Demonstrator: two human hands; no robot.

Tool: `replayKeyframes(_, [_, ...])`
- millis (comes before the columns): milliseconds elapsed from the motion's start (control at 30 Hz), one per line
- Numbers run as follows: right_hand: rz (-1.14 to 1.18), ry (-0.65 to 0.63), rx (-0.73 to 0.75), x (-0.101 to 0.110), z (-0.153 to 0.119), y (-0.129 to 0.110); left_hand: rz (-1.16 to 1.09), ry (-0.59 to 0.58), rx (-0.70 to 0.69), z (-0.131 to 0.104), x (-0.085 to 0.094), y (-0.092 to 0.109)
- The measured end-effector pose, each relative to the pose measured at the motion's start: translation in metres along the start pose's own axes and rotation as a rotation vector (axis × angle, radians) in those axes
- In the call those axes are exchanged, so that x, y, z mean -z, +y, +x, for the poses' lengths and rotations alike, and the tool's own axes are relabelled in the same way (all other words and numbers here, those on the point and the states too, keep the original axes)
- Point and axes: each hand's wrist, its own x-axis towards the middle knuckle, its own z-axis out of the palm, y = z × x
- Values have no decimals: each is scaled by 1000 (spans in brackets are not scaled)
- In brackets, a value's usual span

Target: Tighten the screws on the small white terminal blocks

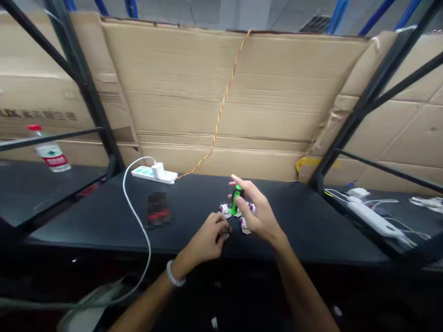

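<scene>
My right hand (256, 210) is closed around a green-and-black screwdriver (237, 198), its thumb on the near side of the handle. The handle stands roughly upright, and I cannot see the shaft or tip. Small white-and-purple parts (245, 226) lie on the black tabletop around it, one (225, 210) just left of the handle. Closer to the front edge, my left hand (210, 235) has its fingers curled and pinched together low over the table. A small pale thing shows at those fingertips, too small and covered to name.
A white power strip (140, 172) with a plugged-in charger (158, 170) sits at the back left, its white cable (145, 235) looping over the front edge. A dark, blurred-out item (158, 210) lies left. Cardboard (221, 92) and black posts (328, 152) border the table (311, 221).
</scene>
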Motion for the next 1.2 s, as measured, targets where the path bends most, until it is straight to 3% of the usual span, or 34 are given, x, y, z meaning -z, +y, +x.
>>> replayKeyframes(100, [118, -32, 20, 2, 0, -2, -2, 0, -1, 0, 0, 0])
replayKeyframes(267, [-151, 93, 81, 2, 1, -7, -4, 3, -6, 1, -1, 0])
replayKeyframes(433, [-60, -25, 85, 6, 3, -10, -8, 6, -9, 0, -1, -2])
replayKeyframes(600, [-190, 91, 125, 5, 3, -10, -3, 9, -3, 1, -1, -1])
replayKeyframes(767, [-24, -24, 157, 2, 0, -7, -12, 13, -14, 1, -2, -1])
replayKeyframes(933, [-103, 101, 160, 2, 1, -4, -9, 13, -7, 0, -3, -2])
replayKeyframes(1100, [-39, -31, 126, 9, 1, -8, -4, 12, -9, 0, -3, -4])
replayKeyframes(1200, [-81, -7, 119, 13, 2, -8, -3, 6, 0, 1, -2, -3])
